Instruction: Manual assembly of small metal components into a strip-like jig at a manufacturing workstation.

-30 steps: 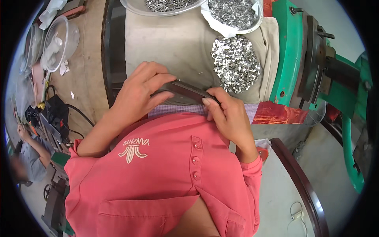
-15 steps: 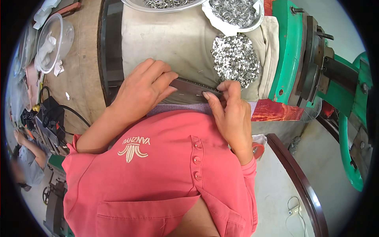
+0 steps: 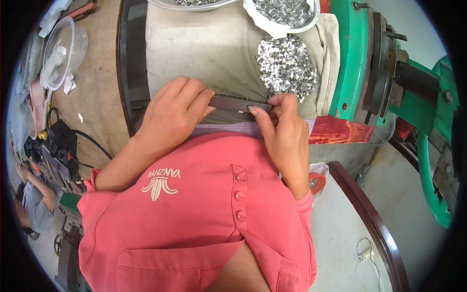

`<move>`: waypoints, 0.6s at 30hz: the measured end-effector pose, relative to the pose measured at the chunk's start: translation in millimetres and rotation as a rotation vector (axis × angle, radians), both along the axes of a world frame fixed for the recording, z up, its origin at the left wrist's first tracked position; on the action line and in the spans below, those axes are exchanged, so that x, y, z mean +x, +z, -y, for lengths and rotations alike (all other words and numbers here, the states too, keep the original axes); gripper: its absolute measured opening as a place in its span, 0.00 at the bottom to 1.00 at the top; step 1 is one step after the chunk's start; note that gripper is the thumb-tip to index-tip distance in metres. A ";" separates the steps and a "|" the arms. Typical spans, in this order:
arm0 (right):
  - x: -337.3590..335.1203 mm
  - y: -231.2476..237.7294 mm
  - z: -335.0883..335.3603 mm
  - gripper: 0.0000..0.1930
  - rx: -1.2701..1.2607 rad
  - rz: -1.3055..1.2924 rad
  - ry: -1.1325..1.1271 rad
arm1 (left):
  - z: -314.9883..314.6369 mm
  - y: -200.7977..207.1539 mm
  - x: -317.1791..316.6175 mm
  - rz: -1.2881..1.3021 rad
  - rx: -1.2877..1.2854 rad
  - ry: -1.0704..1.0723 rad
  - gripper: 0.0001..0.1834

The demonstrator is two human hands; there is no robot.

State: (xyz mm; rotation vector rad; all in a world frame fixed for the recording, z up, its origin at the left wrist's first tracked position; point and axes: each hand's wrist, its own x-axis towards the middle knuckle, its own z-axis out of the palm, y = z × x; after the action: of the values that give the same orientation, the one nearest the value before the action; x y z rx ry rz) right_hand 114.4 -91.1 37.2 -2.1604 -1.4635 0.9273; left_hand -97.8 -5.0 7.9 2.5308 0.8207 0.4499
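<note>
A narrow dark metal bar (image 3: 232, 103) with a row of small notches or holes along its far edge lies crosswise between my two hands. My left hand (image 3: 176, 109) grips its left end, thumb and fingers pinched together. At the other end, my right hand (image 3: 285, 130) holds it with the thumb on the near side and curled fingers behind. Just beyond the right hand is a heap of small shiny metal pieces (image 3: 287, 65) on a beige cloth (image 3: 194, 48). One small pin (image 3: 243, 82) lies alone on the cloth beyond the bar.
A white-lined bowl (image 3: 315, 19) of metal pins and a clear tub (image 3: 194, 8) of small parts stand at the far side. Green machinery (image 3: 346, 63) borders the right. At left are a clear plastic container (image 3: 73, 53) and a black cable (image 3: 92, 136). Another person (image 3: 39, 199) is far left.
The bar has levelled slightly, its right end now less low. Both hands keep their hold on it. The whole view has shifted a little, with the surroundings appearing higher and further left.
</note>
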 end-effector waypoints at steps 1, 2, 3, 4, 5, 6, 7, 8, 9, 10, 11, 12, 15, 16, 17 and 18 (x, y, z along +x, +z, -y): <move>-0.3 -0.6 0.0 0.20 0.001 0.001 -0.003 | 0.7 -0.3 0.4 -0.004 0.016 0.002 0.20; -0.4 -1.2 0.2 0.20 0.002 0.003 -0.005 | 1.2 -0.7 0.5 0.000 0.017 -0.001 0.20; -0.2 -1.6 0.7 0.20 0.003 0.006 -0.009 | 1.7 -1.1 0.4 -0.003 0.036 0.001 0.20; -0.6 -2.2 0.9 0.20 0.006 0.008 -0.007 | 2.2 -1.1 0.1 -0.009 0.054 0.005 0.21; -0.8 -2.3 1.2 0.20 0.010 0.010 -0.005 | 2.5 -0.9 0.2 -0.007 0.055 0.005 0.21; -0.9 -2.1 1.2 0.20 0.011 0.011 -0.004 | 2.6 -0.5 0.3 -0.015 0.049 0.004 0.21; -1.2 -2.0 1.2 0.20 0.008 0.015 -0.011 | 2.5 -0.3 0.3 -0.022 0.043 0.003 0.21; -1.4 -1.8 1.2 0.20 0.005 0.018 -0.018 | 2.7 -0.3 0.6 -0.021 0.043 0.003 0.21; -1.6 -2.4 1.5 0.20 0.005 0.019 -0.017 | 2.9 -0.2 1.3 -0.033 0.065 0.004 0.20; -1.7 -3.2 2.2 0.20 0.017 0.020 -0.018 | 3.1 -0.2 2.0 -0.044 0.086 0.004 0.20; -1.8 -3.6 2.5 0.20 0.028 0.022 -0.018 | 3.1 0.0 2.2 -0.043 0.086 0.005 0.20; -2.3 -3.1 2.3 0.20 0.028 0.023 -0.017 | 3.0 0.1 2.3 -0.041 0.086 0.007 0.20; -3.8 -1.7 3.6 0.19 0.034 0.038 -0.034 | 4.0 -0.1 1.9 -0.028 0.066 0.018 0.20; -4.2 -0.1 5.9 0.18 0.079 0.077 -0.019 | 4.3 -0.2 1.5 -0.013 0.044 0.021 0.20; -4.1 0.4 6.8 0.17 0.125 0.114 -0.003 | 4.3 -0.3 1.3 -0.015 0.044 0.027 0.20; -3.2 -0.9 5.7 0.17 0.125 0.112 0.003 | 3.9 -0.7 1.4 -0.003 0.034 0.030 0.20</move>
State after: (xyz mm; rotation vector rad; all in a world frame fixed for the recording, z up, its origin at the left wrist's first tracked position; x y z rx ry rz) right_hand 111.3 -96.8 36.4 -2.1489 -1.5345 0.7059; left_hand -96.4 -8.9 7.2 2.5540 0.8601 0.4743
